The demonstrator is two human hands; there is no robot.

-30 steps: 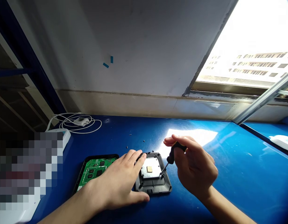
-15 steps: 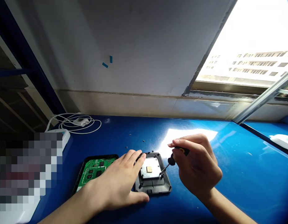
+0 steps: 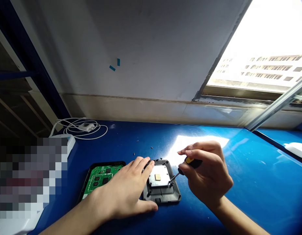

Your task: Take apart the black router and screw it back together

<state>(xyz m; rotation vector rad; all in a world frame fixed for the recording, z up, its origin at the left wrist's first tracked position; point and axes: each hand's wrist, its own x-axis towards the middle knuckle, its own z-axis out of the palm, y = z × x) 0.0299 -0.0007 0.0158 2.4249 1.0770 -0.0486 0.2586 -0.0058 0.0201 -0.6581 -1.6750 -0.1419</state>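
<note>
My right hand [image 3: 209,171] pinches the black-and-yellow handle of a small screwdriver [image 3: 191,162]. The screwdriver slants down to the left, its tip at the lower right corner of a silver metal plate [image 3: 153,180]. That plate, with a small beige pad [image 3: 157,177] on it, lies inside a black plastic cover [image 3: 163,196]. My left hand [image 3: 131,179] reaches across the cover's left side, fingers at its far edge and thumb by its near edge, gripping it. Under my left wrist, partly hidden, lies a green circuit board [image 3: 99,176] in a black housing [image 3: 85,178].
Several small screws [image 3: 151,148] lie on the blue table [image 3: 248,186] beyond the cover. A coiled white cable [image 3: 104,133] with a power adapter [image 3: 86,127] is at the back left. A white device [image 3: 71,142], partly blurred out, stands at the left, and a metal bar [image 3: 270,112] rises at the right.
The screwdriver handle has turned in my right fingers, showing more yellow, while its tip stays at the plate's corner. My left hand keeps its place on the cover. The view has shifted slightly.
</note>
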